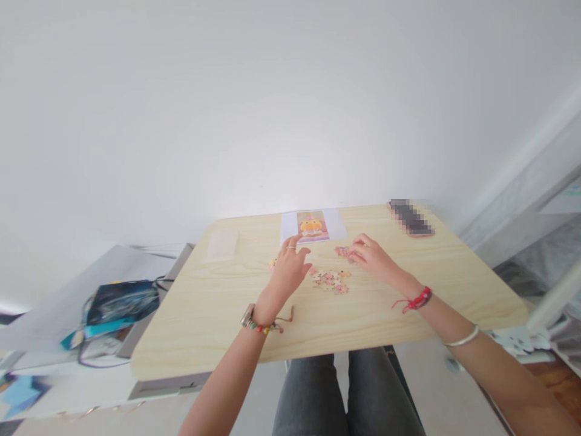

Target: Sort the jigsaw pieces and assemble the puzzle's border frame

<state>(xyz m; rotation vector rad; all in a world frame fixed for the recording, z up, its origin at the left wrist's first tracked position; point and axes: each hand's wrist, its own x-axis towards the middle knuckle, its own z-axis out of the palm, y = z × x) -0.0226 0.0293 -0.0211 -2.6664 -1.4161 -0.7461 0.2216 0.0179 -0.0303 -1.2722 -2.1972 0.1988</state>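
A loose pile of small jigsaw puzzle pieces (330,280) lies on the light wooden table (204,327) between my hands. My left hand (292,261) hovers left of the pile, fingers spread, with nothing visible in them. Some yellowish pieces (273,263) peek out on its left side, mostly covered. My right hand (370,257) has its fingertips pinched together at a small cluster of puzzle pieces (344,251) right of the pile; whatever is between the fingertips is too small to make out. Behind the hands lies a white sheet with a printed picture (313,226) of a yellow figure.
A phone (411,218) lies at the table's back right. At the back left rests a pale translucent sheet or tray (223,245). A white wall (290,109) rises behind the table. Left of it, a dark bag-like bundle (122,303) and cables sit on a lower surface.
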